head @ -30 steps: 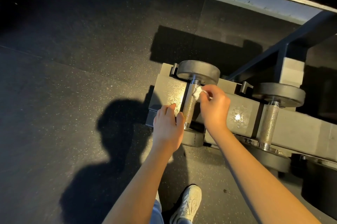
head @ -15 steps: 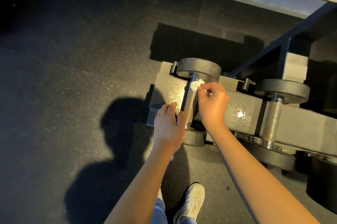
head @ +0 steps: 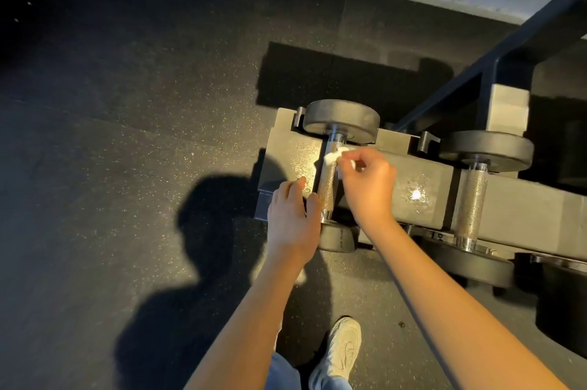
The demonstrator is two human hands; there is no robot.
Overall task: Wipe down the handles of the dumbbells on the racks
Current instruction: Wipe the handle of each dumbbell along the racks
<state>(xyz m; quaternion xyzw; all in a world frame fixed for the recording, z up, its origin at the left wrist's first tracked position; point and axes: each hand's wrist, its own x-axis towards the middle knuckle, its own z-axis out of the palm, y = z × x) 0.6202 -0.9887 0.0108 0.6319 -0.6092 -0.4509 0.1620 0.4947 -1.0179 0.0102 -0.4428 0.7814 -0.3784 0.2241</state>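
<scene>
The person stands over a low dumbbell rack (head: pixel 422 195) on the dark gym floor (head: pixel 127 135). The first dumbbell (head: pixel 341 118) lies in its slot at the left end of the rack. Its shiny, bumpy handle (head: pixel 328 189) runs from near to far.

The right hand (head: pixel 368 186) pinches a small white wipe (head: pixel 332 157) in its fingertips and presses it on the far part of the handle. The left hand (head: pixel 293 218) lies on the rack top by the near end of the handle, with its fingers loose and holding nothing. Its thumb is just beside the handle, but I cannot tell if it touches.

Half a second ago the wipe was right up by the far weight. Now it has come back a little toward the near end and sits more on the left side of the handle. The left hand has stayed where it was. So I think the rubbing is going back and forth, and only the far part has been done so far.

The near part of this handle looks like it still needs a rub. The next dumbbell handle (head: pixel 473 202), to the right, has no hand on it yet. A white shoe (head: pixel 341 351) shows at the near edge.
</scene>
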